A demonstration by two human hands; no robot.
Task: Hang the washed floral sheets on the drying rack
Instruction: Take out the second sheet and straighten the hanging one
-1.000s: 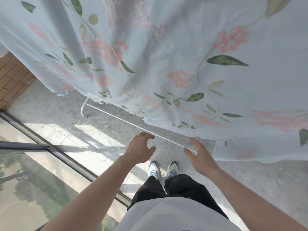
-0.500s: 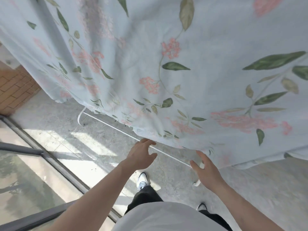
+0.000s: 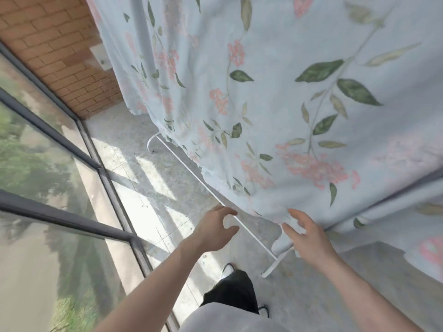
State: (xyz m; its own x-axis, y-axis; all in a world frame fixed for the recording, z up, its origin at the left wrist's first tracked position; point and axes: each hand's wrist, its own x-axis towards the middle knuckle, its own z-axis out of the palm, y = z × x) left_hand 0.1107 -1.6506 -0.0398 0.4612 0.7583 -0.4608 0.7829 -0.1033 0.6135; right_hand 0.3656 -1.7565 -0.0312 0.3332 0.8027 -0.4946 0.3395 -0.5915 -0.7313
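Your view has swung left since a second ago, bringing the orange brick wall into sight. The pale blue floral cotton sheet already hangs over the drying rack, whose thin white base bar crosses the grey concrete floor. Your right hand, fingers spread, has closed on the hem's near corner; your left hand hovers loosely curled and empty. Judged step: straightening the hem.

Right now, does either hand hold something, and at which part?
Nothing is held. The left hand hangs free with loosely curled fingers. The right hand reaches with open fingers to the bottom hem of the pale blue floral sheet.
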